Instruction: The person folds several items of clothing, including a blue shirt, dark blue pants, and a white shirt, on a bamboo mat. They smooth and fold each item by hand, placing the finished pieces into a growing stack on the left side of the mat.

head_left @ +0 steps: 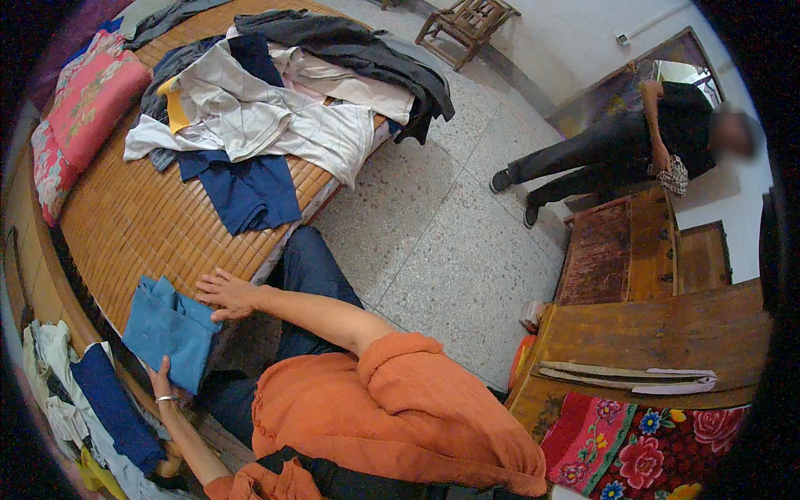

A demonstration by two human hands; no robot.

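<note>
Left hand: here at lower left, the left hand [162,385] has the lower edge of the blue cloth, thumb on top, the other fingers mostly hidden; a bracelet [167,398] circles the wrist.
Right hand: and the right hand [229,295], left of centre, is released, fingers spread, palm down over the mat [125,200]; its fingertips are right beside the cloth's right edge, and whether they touch it I cannot tell.
Blue cloth: there it is, the blue cloth [171,332], lower left, folded into a compact piece at the near edge of the mat, a rumpled flap on top.
Heap: up at upper left, a loose tangle on the mat: white shirt [242,104], navy garment [246,192] below it, dark garment [350,54] spilling over the far edge.
Far left: a pink floral bundle [87,117] along the mat's side; down in the corner, folded clothes [108,408] in a row.
Person: at upper right, a co-worker [617,137] in dark clothes, a checked cloth [673,177] in hand.
Right side: a wooden cabinet [642,325], and at lower right a bright floral cloth [646,450].
Top: a wooden chair [467,27] on the speckled floor [433,225].
</note>
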